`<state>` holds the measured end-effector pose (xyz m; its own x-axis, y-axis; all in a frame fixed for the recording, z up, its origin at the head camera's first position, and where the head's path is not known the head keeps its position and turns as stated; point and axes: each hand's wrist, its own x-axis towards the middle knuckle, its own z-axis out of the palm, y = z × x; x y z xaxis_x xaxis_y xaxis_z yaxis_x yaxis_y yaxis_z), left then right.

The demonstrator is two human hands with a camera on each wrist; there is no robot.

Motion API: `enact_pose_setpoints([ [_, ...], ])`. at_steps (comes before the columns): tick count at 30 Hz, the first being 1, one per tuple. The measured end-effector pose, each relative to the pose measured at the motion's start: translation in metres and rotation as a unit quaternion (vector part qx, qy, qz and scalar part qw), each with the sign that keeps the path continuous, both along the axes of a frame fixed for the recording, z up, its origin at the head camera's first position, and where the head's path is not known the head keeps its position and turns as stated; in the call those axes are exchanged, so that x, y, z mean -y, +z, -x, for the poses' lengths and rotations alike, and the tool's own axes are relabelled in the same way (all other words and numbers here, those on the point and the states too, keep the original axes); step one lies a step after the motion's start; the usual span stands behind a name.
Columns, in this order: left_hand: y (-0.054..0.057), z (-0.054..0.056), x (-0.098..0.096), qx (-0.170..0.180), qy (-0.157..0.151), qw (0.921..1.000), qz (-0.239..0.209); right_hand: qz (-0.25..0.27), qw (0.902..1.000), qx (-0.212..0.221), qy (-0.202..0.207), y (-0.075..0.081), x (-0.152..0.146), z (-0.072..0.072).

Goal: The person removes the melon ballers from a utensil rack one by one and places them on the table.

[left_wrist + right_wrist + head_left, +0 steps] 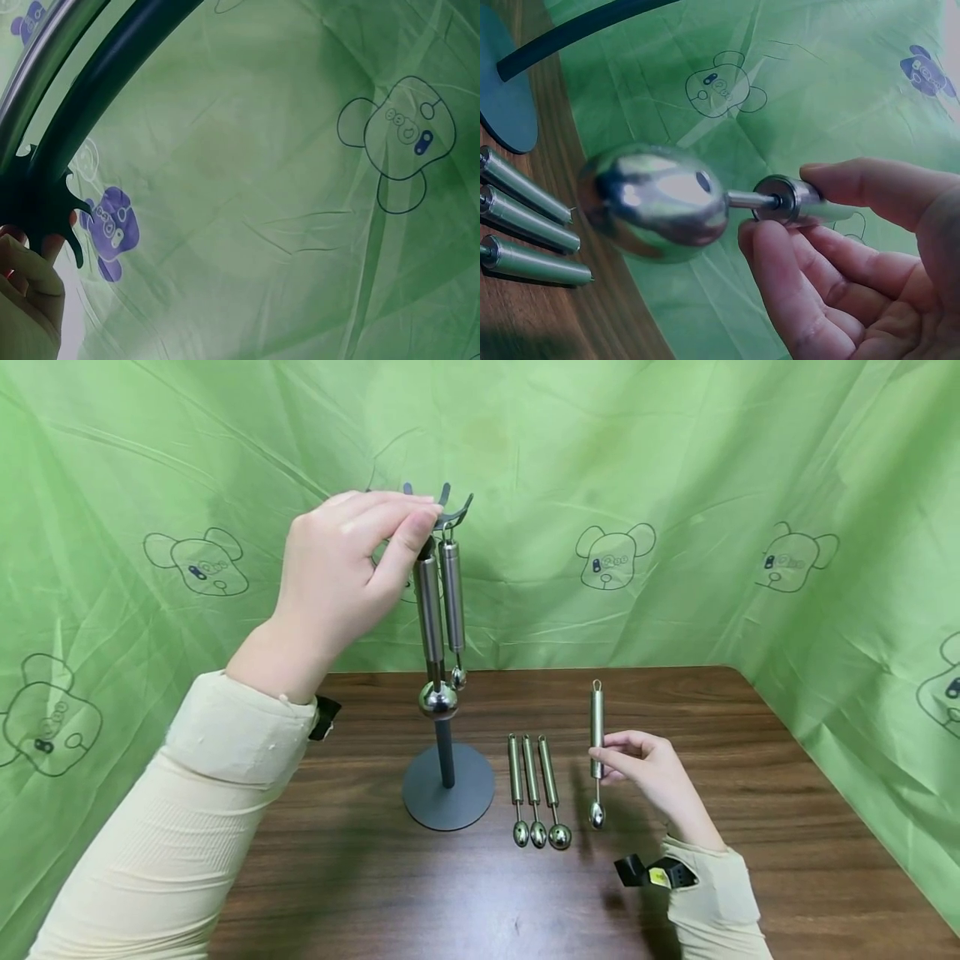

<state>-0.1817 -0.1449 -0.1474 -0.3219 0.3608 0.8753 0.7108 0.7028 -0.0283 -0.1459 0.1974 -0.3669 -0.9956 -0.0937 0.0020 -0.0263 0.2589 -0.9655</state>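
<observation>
My right hand (648, 768) pinches a scoop (597, 714) near its neck, right of three loose scoops (531, 777) on the bench (810, 827); so light a hold could let it swivel or slip. My left hand (337, 547) pinches the stand (446, 756) at its hooks; uneven pressure might tip it, jostling the hanging scoops (453, 602). My fingers hide the nearer one's loop.

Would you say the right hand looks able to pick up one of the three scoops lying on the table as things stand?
Probably not: the right hand pinches another scoop and may need to release it first, though the three scoops lie nearby, uncovered.
</observation>
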Motion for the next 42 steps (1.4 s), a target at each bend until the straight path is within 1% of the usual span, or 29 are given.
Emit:
enact_pose_setpoints([
  [12, 0.001, -0.001, 0.001, -0.016, 0.007, 0.9998, 0.011, 0.013, 0.9983, 0.039, 0.041, -0.016, 0.002, 0.009],
  [14, 0.002, -0.002, 0.001, -0.012, 0.008, 0.9998, 0.011, 0.015, 0.9979, 0.044, 0.046, -0.019, 0.003, 0.010],
  [18, 0.005, -0.005, 0.000, 0.008, 0.012, 0.9998, 0.011, 0.019, 0.9968, 0.056, 0.054, -0.025, 0.004, 0.012],
  [22, 0.008, -0.008, -0.001, 0.022, 0.016, 0.9996, 0.011, 0.014, 0.9959, 0.068, 0.058, -0.031, 0.006, 0.014],
  [27, 0.009, -0.010, -0.001, 0.026, 0.018, 0.9994, 0.012, 0.011, 0.9951, 0.080, 0.057, -0.040, 0.009, 0.018],
  [38, 0.010, -0.010, -0.001, 0.006, 0.010, 0.9997, 0.022, -0.002, 0.9936, 0.102, 0.047, -0.059, 0.012, 0.024],
  [42, 0.011, -0.010, -0.001, 0.003, 0.012, 0.9996, 0.024, -0.011, 0.9934, 0.105, 0.044, -0.064, 0.015, 0.026],
])
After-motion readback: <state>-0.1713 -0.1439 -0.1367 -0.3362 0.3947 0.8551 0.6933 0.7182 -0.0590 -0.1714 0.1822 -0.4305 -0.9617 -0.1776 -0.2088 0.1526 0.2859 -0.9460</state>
